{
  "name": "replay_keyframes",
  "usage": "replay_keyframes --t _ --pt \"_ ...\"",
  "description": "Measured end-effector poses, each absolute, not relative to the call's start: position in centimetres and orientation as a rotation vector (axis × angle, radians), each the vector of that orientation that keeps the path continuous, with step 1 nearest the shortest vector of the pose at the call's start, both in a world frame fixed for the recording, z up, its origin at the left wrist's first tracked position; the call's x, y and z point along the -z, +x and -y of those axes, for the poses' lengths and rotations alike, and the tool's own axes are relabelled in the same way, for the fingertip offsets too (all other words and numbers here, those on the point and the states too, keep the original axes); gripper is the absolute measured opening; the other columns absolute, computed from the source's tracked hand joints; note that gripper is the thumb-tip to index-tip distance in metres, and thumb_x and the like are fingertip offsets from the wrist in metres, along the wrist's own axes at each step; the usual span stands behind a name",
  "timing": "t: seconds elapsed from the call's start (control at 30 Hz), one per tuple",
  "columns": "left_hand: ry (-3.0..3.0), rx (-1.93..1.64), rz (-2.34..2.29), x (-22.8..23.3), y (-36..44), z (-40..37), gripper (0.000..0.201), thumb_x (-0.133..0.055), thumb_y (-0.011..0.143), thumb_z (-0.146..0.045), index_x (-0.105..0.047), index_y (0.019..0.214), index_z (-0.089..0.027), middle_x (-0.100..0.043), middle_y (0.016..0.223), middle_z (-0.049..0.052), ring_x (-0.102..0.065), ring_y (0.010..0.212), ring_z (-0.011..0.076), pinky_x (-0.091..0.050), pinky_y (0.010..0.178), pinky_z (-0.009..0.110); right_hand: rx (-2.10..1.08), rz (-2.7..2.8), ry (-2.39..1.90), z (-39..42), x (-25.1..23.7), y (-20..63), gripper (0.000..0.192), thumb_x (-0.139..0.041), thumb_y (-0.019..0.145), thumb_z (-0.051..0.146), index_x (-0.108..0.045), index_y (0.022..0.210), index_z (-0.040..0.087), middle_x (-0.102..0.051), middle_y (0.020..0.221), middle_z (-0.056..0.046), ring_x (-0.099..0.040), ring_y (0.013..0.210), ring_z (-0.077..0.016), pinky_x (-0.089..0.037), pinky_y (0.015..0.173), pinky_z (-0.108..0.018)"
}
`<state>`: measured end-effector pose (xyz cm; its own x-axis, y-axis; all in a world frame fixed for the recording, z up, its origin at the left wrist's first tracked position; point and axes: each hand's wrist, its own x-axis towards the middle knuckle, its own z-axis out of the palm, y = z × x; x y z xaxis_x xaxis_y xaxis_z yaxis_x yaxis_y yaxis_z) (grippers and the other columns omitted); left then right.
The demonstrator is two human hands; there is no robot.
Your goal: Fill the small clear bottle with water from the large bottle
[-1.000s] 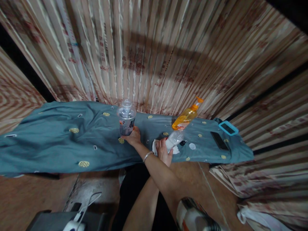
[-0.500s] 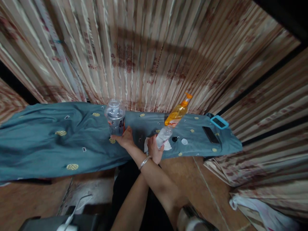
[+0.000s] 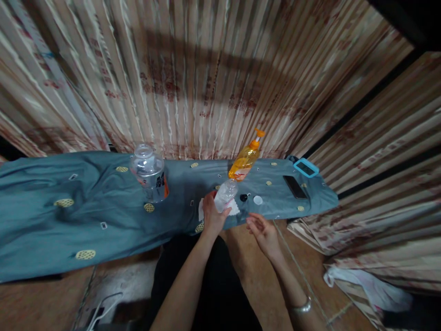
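My left hand (image 3: 214,216) is wrapped round a small clear bottle (image 3: 226,192), which looks whitish inside and stands over a white tissue (image 3: 234,208). To the right, near the table's front edge, my right hand (image 3: 263,230) hovers with its fingers loosely bent and apart, holding nothing I can see. In front of it on the cloth lie a white round cap (image 3: 257,200) and a small black cap (image 3: 244,197). Just behind the small bottle stands an orange pump bottle (image 3: 244,162). A large clear plastic bottle (image 3: 149,177) with a printed label stands farther left.
A blue-green patterned cloth (image 3: 113,193) covers the long narrow table. At its right end are a dark phone (image 3: 295,187) and a light-blue framed device (image 3: 306,168). Behind hangs a striped curtain (image 3: 193,92). A white cable (image 3: 105,308) runs at the lower left.
My right hand has left the large bottle and swung right, uncrossing my arms. My left hand still grips the small bottle. The view has shifted slightly.
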<state>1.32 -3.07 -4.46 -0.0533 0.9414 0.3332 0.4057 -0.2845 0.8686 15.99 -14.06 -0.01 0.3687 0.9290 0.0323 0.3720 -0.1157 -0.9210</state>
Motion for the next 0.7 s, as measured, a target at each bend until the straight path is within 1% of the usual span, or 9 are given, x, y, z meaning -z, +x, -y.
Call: replay_keyframes --t 0.17,0.23,0.37,0.53,0.6,0.7 --pt "1.708 -1.295 -1.428 4.2 1.2 2.8 0.059 -0.081 0.063 -0.012 -0.057 0.117 -0.017 -0.066 0.114 0.011 -0.064 0.111 0.0315 -0.050 0.100 0.049 -0.444 1.406 -2.065 8.8 0.6 20.5 0.041 -0.064 0.096 0.038 -0.058 0.131 0.019 -0.060 0.131 -0.011 -0.063 0.111 -0.0251 -0.055 0.093 -0.048" --pt "1.697 -1.283 -1.408 4.1 1.0 2.7 0.056 -0.080 0.064 -0.013 -0.058 0.115 -0.017 -0.068 0.113 0.011 -0.065 0.110 0.0310 -0.051 0.099 0.048 -0.386 1.543 -2.145 7.0 0.5 20.9 0.043 -0.064 0.096 0.037 -0.056 0.134 0.019 -0.057 0.137 -0.011 -0.061 0.116 -0.0267 -0.053 0.095 -0.050" --pt "1.661 -1.259 -1.379 3.9 0.6 2.4 0.058 -0.079 0.063 -0.011 -0.060 0.117 -0.017 -0.069 0.115 0.010 -0.065 0.111 0.0303 -0.052 0.099 0.048 -0.381 1.797 -2.245 4.4 0.7 20.8 0.041 -0.065 0.096 0.037 -0.058 0.131 0.019 -0.060 0.131 -0.010 -0.064 0.111 -0.0249 -0.055 0.092 -0.047" --pt "1.646 -1.174 -1.326 3.7 -0.3 1.9 0.060 -0.078 0.063 -0.011 -0.062 0.120 -0.018 -0.070 0.118 0.009 -0.065 0.114 0.0297 -0.051 0.101 0.047 -0.414 1.959 -2.222 3.2 0.3 21.0 0.037 -0.065 0.095 0.037 -0.060 0.127 0.018 -0.063 0.126 -0.009 -0.065 0.107 -0.0234 -0.056 0.089 -0.045" --pt "1.638 -1.126 -1.314 3.5 -0.6 1.7 0.060 -0.078 0.063 -0.013 -0.062 0.121 -0.017 -0.070 0.119 0.010 -0.065 0.113 0.0300 -0.052 0.100 0.047 -0.420 1.972 -2.166 3.1 -1.1 21.4 0.036 -0.065 0.096 0.037 -0.061 0.126 0.018 -0.063 0.125 -0.009 -0.065 0.106 -0.0228 -0.057 0.088 -0.044" --pt "1.638 -1.098 -1.293 3.3 -0.8 1.5 0.060 -0.080 0.062 -0.015 -0.063 0.120 -0.017 -0.071 0.117 0.010 -0.066 0.112 0.0299 -0.052 0.099 0.046 -0.422 1.978 -2.027 3.5 -4.9 21.6 0.034 -0.063 0.097 0.038 -0.061 0.125 0.018 -0.065 0.121 -0.009 -0.067 0.099 -0.0208 -0.058 0.084 -0.041"
